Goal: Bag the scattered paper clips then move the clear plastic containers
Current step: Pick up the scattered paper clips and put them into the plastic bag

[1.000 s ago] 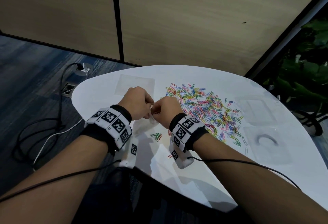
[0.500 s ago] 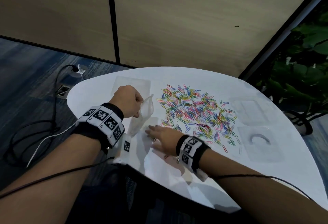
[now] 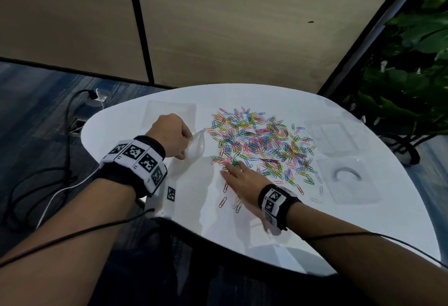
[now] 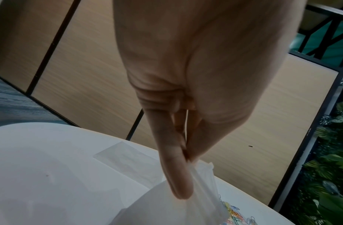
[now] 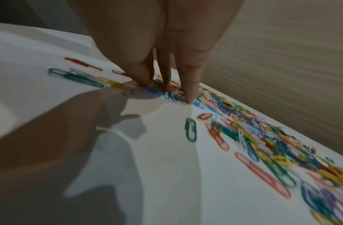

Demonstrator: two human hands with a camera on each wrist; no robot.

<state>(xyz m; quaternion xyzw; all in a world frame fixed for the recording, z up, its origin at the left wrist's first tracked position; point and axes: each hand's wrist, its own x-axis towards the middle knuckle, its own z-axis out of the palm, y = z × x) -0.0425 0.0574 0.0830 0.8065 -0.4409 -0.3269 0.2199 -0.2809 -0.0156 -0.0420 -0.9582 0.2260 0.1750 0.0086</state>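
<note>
1. Bagging is only just getting under way: nearly all the paper clips (image 3: 261, 145) are lying in a wide, colourful scatter across the middle of the white bench (image 3: 218, 220), and no clips are showing through the bag as far as either view lets me tell.
2. Left hand (image 3: 169, 136) is grasping the clear plastic bag (image 3: 196, 148) by its rim, thumb and fingers pinching the film and holding the mouth up just beside the near-left edge of the scatter.
3. Right hand (image 3: 242, 178) is lying released, fingers (image 5: 190, 91) straight and pressing flat on clips at the near edge of the pile, apparently readying to sweep them toward the bag.
4. A few stray clips (image 3: 224, 199) are sitting apart, nearer the bench edge.
5. Clear plastic containers (image 3: 349, 182) are sitting untouched at the right, with another flat clear piece (image 3: 169, 111) beyond the left hand, so moving them is all still to do.
</note>
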